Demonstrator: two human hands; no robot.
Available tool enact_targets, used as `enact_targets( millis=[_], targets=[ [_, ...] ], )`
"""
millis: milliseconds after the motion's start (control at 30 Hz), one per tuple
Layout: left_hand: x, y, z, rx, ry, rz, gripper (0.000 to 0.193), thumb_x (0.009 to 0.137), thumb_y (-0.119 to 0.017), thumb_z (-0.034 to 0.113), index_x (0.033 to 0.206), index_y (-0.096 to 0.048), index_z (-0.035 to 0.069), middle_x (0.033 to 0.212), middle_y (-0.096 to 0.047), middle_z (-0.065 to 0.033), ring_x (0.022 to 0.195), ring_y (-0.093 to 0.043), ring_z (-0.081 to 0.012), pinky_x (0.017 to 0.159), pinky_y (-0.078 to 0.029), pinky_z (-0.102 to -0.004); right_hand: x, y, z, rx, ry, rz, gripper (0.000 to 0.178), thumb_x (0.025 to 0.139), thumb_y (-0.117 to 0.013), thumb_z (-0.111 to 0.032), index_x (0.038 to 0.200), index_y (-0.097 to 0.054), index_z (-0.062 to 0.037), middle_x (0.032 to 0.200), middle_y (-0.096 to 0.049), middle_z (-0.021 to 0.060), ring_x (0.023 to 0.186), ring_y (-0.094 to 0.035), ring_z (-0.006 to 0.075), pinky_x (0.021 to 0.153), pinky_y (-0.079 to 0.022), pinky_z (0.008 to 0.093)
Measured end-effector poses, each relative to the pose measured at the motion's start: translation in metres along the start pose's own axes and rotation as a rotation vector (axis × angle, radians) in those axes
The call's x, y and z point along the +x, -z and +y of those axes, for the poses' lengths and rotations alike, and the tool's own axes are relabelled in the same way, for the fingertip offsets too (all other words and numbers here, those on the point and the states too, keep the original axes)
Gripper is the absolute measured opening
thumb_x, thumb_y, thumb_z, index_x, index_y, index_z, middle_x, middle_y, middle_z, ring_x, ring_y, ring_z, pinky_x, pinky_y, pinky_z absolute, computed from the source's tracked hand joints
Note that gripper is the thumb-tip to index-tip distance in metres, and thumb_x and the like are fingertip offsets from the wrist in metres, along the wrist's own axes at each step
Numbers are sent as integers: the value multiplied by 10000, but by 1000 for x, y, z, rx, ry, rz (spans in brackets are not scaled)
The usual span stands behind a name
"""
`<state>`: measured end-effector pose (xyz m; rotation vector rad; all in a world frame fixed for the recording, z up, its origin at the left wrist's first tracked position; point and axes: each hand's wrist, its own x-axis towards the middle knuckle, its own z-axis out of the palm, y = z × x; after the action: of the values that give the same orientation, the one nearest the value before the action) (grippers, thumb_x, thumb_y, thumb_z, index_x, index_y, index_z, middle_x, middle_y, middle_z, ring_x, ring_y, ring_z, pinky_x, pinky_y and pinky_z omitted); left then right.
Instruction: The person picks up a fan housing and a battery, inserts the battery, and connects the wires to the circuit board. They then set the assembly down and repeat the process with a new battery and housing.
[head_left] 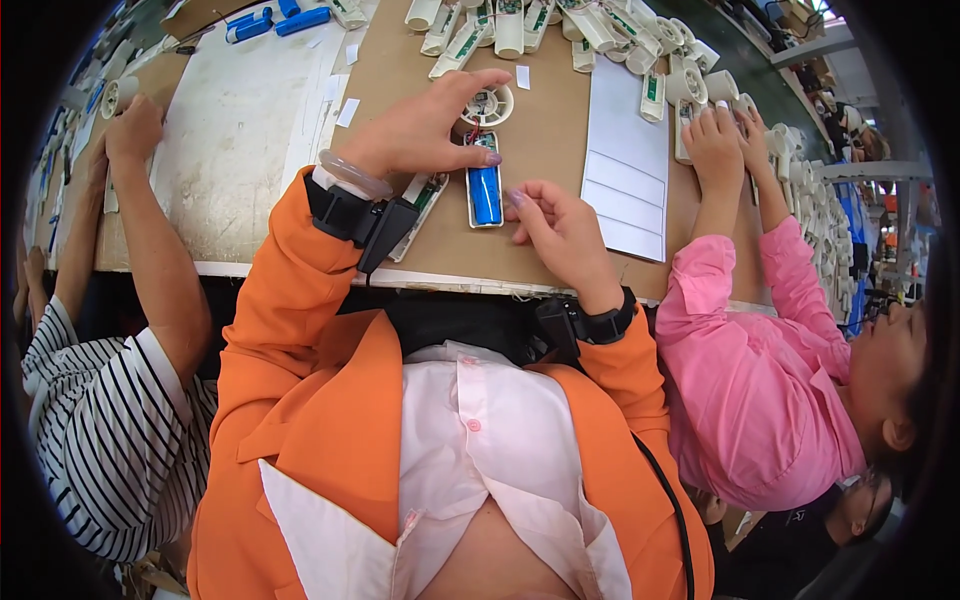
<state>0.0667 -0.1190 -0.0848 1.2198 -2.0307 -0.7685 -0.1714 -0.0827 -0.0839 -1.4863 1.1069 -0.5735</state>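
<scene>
A white plastic housing (471, 215) lies on the brown work surface before me, its long handle part facing me. A blue cylindrical battery (486, 195) sits in the handle, and thin red wires run up toward the round, spoked head (489, 106). My left hand (425, 125) curves around this head, fingers at its far rim and thumb across the top of the battery. Close by the handle's right edge, my right hand (560, 228) is closed with thumb and forefinger together; what they hold, if anything, is too small to make out. Partly under my left wrist lies another housing (420, 215) with a green circuit board.
Several white housings with green boards (508, 28) are heaped at the far side. Blue batteries (277, 24) lie far left. A white ruled sheet (625, 170) rests to the right. Co-workers' hands, at left (135, 130) and right (715, 145), handle similar parts.
</scene>
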Motion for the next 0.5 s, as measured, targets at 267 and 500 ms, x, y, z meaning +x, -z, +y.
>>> enact_targets(
  millis=[267,500],
  targets=[
    [2,4,10,-179,216,-38,813,749,-814,242,1432,-380,169,1290,-476,-180,961,-632,-260,857,-535,-350,28,-4,-26,-523,-51,-178,341,947,-610,-334,998,-661,-1,733,-636,25,615,-558,80,582,-461,269],
    [3,-4,8,-132,154,42,793,718,-823,165,1398,-417,164,1276,-488,-189,1100,-581,-292,889,-527,-354,39,-8,-13,-534,71,-113,367,904,-656,-349,957,-657,14,657,-602,55,590,-551,129,573,-448,306]
  ],
)
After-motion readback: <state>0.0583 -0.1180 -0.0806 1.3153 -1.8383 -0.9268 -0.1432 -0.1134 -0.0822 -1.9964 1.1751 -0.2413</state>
